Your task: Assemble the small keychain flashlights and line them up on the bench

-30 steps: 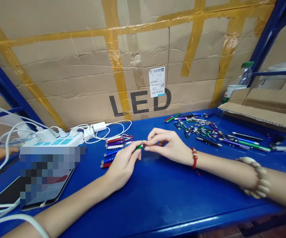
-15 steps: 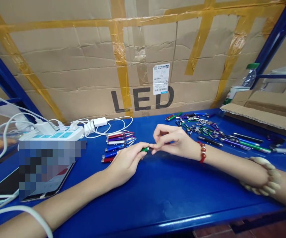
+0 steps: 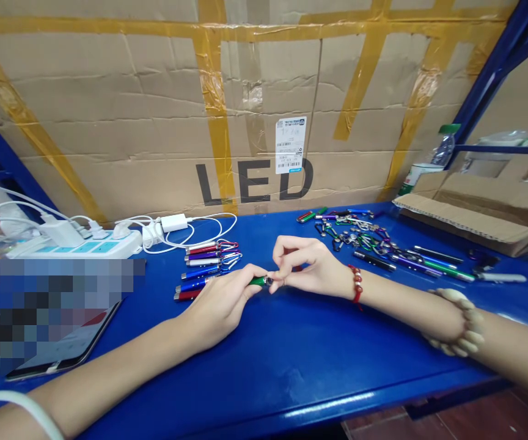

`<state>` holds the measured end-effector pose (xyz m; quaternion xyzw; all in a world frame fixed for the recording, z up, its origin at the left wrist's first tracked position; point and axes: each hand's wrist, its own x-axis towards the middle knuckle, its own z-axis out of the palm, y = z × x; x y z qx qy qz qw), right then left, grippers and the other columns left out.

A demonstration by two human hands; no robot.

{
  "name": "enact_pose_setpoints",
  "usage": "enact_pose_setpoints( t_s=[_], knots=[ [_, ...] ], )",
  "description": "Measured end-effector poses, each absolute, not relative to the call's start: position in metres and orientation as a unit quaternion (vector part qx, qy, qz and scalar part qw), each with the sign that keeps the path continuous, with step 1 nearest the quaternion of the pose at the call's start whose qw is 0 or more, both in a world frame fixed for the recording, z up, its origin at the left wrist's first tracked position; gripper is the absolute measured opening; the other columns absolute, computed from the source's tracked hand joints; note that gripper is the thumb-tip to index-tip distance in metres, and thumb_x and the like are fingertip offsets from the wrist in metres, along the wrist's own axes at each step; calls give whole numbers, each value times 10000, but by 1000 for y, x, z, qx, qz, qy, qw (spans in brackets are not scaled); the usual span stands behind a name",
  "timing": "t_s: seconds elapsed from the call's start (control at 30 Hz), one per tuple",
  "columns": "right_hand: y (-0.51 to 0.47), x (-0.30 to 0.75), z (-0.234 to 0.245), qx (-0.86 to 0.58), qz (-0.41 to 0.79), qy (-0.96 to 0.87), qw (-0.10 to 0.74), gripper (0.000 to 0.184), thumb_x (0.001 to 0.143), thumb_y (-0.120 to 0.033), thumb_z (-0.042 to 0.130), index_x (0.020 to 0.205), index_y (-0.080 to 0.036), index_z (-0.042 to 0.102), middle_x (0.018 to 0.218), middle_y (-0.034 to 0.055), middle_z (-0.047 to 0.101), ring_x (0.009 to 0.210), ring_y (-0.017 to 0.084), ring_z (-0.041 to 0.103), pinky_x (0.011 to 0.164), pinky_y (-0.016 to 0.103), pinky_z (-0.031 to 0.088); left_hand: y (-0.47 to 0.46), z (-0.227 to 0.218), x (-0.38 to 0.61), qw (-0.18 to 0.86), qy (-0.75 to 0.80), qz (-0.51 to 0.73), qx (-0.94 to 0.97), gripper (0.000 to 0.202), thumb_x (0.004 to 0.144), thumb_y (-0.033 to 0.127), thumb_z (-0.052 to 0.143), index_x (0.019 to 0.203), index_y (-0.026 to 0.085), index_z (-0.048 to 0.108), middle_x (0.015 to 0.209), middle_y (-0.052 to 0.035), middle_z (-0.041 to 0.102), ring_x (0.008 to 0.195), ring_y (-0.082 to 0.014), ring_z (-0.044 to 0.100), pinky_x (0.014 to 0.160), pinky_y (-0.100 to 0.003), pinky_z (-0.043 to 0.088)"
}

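Observation:
My left hand (image 3: pixel 218 302) is closed around a slim green keychain flashlight (image 3: pixel 258 281), whose open-looking metal end points right. Against that end, the thumb and fingertips of my right hand (image 3: pixel 303 266) are pinched together; whatever small piece they hold is hidden. Just beyond my left hand lies a row of several flashlights (image 3: pixel 200 271) in red, purple, silver and blue, some with carabiner clips. To the right of my right hand is a loose heap of clips and small metal parts (image 3: pixel 365 238). More coloured tubes (image 3: pixel 429 266) lie beside the heap.
A white power strip (image 3: pixel 108 246) with plugs and tangled cables stands at the left, behind a tablet (image 3: pixel 103 333). The large taped carton (image 3: pixel 154 122) forms the back. An open cardboard box (image 3: pixel 465 226) and a bottle (image 3: pixel 438 153) are at the right on the blue table (image 3: pixel 291 379).
The whole view has shifted, so everything sits slightly farther left. Both hands keep nearly the same pose at the flashlight's end, with only slight finger movement.

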<state>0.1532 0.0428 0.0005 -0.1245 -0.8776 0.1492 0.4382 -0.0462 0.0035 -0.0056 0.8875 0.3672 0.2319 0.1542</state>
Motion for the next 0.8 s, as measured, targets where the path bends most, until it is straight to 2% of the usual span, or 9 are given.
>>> enact_pose_setpoints(
  t_s=[0.13, 0.37, 0.53, 0.73, 0.8],
  knots=[
    [41, 151, 0, -158, 195, -857, 449, 225, 670, -236, 732, 524, -123, 604, 657, -8, 487, 564, 68, 463, 500, 209, 389, 3, -5, -45, 149, 370, 247, 883, 216, 919, 190, 329, 1055, 223, 495, 1002, -30, 649, 883, -185, 612, 710, -284, 453],
    [36, 146, 2, -237, 269, -815, 455, 280, 625, -282, 759, 491, -124, 570, 623, -26, 458, 543, 57, 424, 455, 191, 310, 5, -7, -43, 154, 374, 280, 870, 209, 916, 194, 349, 1037, 219, 518, 1055, -35, 651, 957, -182, 611, 809, -294, 460],
    [35, 143, 3, -284, 353, -779, 433, 236, 634, -262, 737, 512, -127, 586, 647, -26, 484, 535, 55, 441, 478, 201, 337, 5, -8, -43, 150, 375, 289, 868, 219, 912, 199, 362, 1053, 208, 529, 1056, -43, 656, 974, -192, 614, 832, -314, 477],
    [38, 142, 2, -291, 451, -731, 421, 211, 661, -267, 703, 553, -127, 587, 646, -26, 519, 573, 67, 487, 539, 213, 377, 5, -8, -44, 129, 364, 315, 867, 361, 913, 200, 386, 1272, 227, 416, 1270, -34, 556, 1146, -176, 531, 950, -307, 443],
    [39, 142, 1, -289, 461, -727, 420, 213, 669, -277, 695, 560, -129, 588, 656, -23, 525, 576, 66, 492, 546, 214, 380, 5, -9, -44, 117, 350, 321, 872, 373, 914, 194, 390, 1284, 233, 420, 1295, -23, 539, 1173, -169, 510, 982, -304, 423]
  ],
)
